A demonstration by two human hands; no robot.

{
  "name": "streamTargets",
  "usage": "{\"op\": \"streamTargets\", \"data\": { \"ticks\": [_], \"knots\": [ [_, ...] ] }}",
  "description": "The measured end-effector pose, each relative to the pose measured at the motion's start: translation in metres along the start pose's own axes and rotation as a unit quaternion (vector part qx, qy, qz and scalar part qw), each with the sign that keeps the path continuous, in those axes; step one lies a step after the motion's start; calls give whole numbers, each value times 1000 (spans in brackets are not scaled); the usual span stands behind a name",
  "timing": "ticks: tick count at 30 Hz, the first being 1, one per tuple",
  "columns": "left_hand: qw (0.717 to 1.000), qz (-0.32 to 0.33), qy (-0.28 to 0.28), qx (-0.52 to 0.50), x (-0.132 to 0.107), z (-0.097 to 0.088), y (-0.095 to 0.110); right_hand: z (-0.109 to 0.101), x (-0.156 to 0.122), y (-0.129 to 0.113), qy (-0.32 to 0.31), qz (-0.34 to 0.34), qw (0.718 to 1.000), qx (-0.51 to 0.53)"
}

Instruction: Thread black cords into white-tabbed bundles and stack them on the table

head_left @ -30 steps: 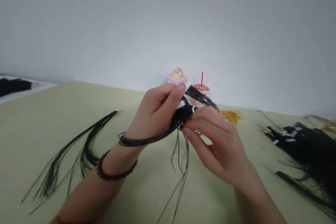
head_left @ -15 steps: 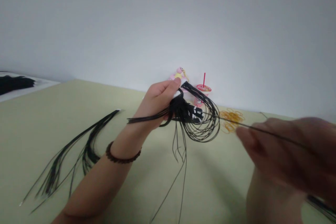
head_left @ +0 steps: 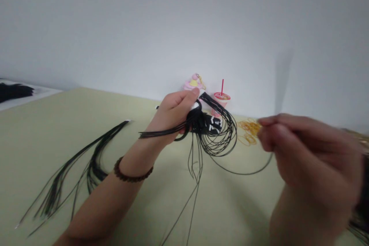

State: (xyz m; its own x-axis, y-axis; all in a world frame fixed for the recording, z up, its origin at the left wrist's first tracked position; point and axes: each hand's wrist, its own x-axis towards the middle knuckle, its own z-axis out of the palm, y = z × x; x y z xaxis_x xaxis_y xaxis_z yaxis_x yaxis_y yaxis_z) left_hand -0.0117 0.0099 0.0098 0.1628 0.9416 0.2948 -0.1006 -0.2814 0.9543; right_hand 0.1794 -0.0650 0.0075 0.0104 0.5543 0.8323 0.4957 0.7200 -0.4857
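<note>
My left hand (head_left: 173, 117) is closed on a bundle of thin black cords (head_left: 211, 128), held above the pale green table (head_left: 43, 123). Loops and loose ends hang from the bundle. My right hand (head_left: 305, 157), blurred and close to the camera at the right, pinches a single black cord (head_left: 245, 172) that sags in a curve back to the bundle. A brown bead bracelet (head_left: 131, 173) is on my left wrist.
A loose sheaf of black cords (head_left: 75, 169) lies on the table at the left. Yellow rubber bands (head_left: 249, 128) lie beyond the bundle. A pink toy (head_left: 193, 82) and a small pink cup with a red straw (head_left: 221, 98) stand against the white wall.
My right hand pulled one cord out of the bundle toward the right. The cord was taut half a second ago and now hangs slack. My left hand has stayed put.
</note>
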Motion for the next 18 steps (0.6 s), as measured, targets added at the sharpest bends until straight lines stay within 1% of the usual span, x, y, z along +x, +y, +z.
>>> {"op": "streamTargets", "data": {
  "ticks": [3, 6, 9, 12, 18],
  "knots": [
    [999, 33, 21, 30, -4, 3, 2, 28, 1, -4, -21, 12, 999, -43],
    [998, 51, 24, 37, -7, 5, 6, 41, 1, -8, -14, -17, 995, -102],
    [999, 31, 25, 20, -9, 7, 8, 41, 0, -11, -7, -29, 993, -117],
    [999, 10, 36, 6, -10, 9, 9, 38, 0, -13, -7, -25, 992, -125],
    [999, 15, 31, 4, -9, 9, 8, 38, 0, -14, -14, -23, 992, -121]
  ]
}}
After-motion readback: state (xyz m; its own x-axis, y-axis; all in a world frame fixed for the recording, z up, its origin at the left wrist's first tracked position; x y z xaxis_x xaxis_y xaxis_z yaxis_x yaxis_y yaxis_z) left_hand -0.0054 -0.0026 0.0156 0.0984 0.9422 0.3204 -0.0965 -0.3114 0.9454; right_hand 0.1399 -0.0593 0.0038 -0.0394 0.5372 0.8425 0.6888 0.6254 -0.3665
